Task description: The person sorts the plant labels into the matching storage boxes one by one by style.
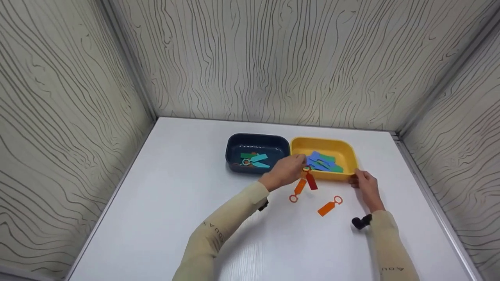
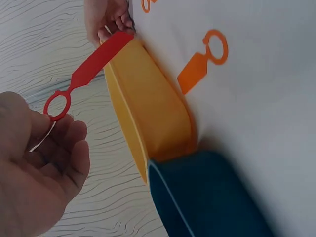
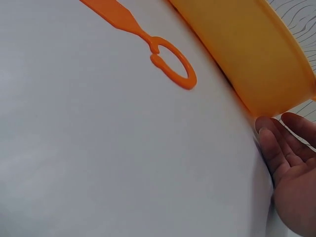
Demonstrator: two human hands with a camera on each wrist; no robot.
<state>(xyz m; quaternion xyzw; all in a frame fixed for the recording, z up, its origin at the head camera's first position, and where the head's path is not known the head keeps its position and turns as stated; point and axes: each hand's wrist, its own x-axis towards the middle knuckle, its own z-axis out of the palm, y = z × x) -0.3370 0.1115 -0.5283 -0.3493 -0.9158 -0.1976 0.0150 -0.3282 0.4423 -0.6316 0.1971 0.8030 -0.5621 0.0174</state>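
Observation:
My left hand [image 1: 284, 169] is above the front edge of the yellow bin [image 1: 343, 173], pinching a red ring-ended tag [image 2: 94, 64] by its ring between thumb and fingers. The tag's flat end points away from the fingers. At the bin's front right corner, my right hand [image 1: 366, 183] touches the outside with its fingertips [image 3: 266, 123]. Two orange ring-ended tags lie on the table in front: one orange tag [image 1: 300, 186] beneath the left hand, the other orange tag [image 1: 327, 208] farther right. Blue and green tags [image 1: 322, 162] lie inside the yellow bin.
A dark blue bin [image 1: 234, 166] stands left of the yellow one, their sides touching. Inside it are turquoise tags [image 1: 258, 158], a green tag [image 1: 246, 155] and some orange-brown pieces. Wood-patterned panels [image 1: 254, 58] rise behind the white table [image 1: 164, 187] and at both sides.

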